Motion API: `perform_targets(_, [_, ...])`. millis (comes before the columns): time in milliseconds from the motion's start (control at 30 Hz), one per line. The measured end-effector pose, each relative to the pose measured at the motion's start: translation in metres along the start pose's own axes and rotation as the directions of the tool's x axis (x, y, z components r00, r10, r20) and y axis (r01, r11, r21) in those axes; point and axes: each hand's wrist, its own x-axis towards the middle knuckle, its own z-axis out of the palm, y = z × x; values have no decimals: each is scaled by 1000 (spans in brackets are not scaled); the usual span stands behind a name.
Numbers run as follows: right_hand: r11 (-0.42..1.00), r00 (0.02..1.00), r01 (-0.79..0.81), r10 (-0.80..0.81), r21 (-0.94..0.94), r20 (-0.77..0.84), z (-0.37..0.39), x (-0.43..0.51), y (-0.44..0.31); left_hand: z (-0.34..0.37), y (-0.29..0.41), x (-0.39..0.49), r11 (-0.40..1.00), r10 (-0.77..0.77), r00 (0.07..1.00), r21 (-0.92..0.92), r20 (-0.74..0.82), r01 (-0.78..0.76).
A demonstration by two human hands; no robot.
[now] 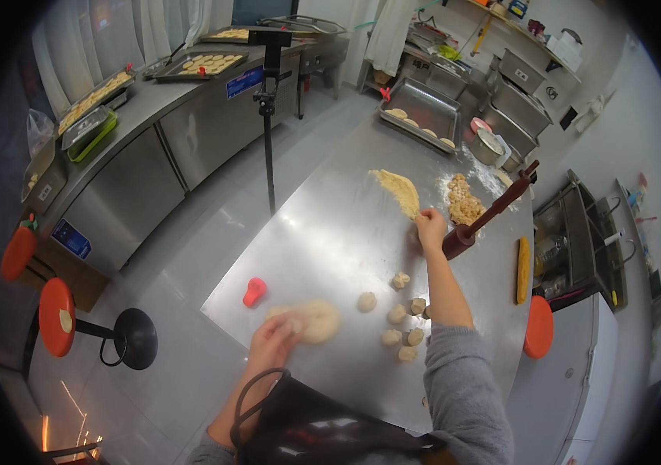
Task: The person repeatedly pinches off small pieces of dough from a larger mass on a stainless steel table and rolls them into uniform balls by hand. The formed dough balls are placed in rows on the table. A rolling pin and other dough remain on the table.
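Note:
My left hand (277, 340) holds a small pale piece between thumb and fingertips, beside a blurred flat round of dough (320, 321) near the table's left edge. My right hand (431, 230) reaches forward with closed fingers at the lower tip of a smeared yellow filling or dough (399, 190); whether it pinches some cannot be told. Just right of that hand lies a dark red rolling pin (490, 210), near a crumbly brown mass (464, 199). Several small dough balls (398, 314) lie between my arms. A red plastic tool (254, 292) sits left of the dough round.
A metal tray (423, 116) holding a few dough rounds and a metal bowl (487, 145) stand at the table's far end. A black stand (268, 110) rises beyond the left edge. A yellow stick-like object (522, 270) lies along the right edge. Stools (57, 317) flank the table.

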Motion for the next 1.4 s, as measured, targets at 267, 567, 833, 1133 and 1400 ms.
perform_targets(267, [-222, 804, -581, -308, 783, 509, -27, -43, -11, 19, -3, -12, 999, 30, 991, -16, 131, -29])
perform_targets(567, [-118, 830, -471, 278, 874, 484, -44, -103, -103, 40, 2, -45, 999, 29, 982, -22, 184, -26])
perform_targets(833, [-63, 918, -366, 140, 928, 371, -76, -124, -71, 57, -1, -54, 999, -47, 979, -17, 200, 51])
perform_targets(1133, [-230, 916, -291, 212, 929, 340, -79, -145, -70, 72, -11, -47, 987, -43, 974, -142, 220, 76])
perform_targets(1400, [185, 957, -247, -107, 951, 269, -74, -206, -143, 73, -18, -42, 995, 79, 954, -77, 289, -59])
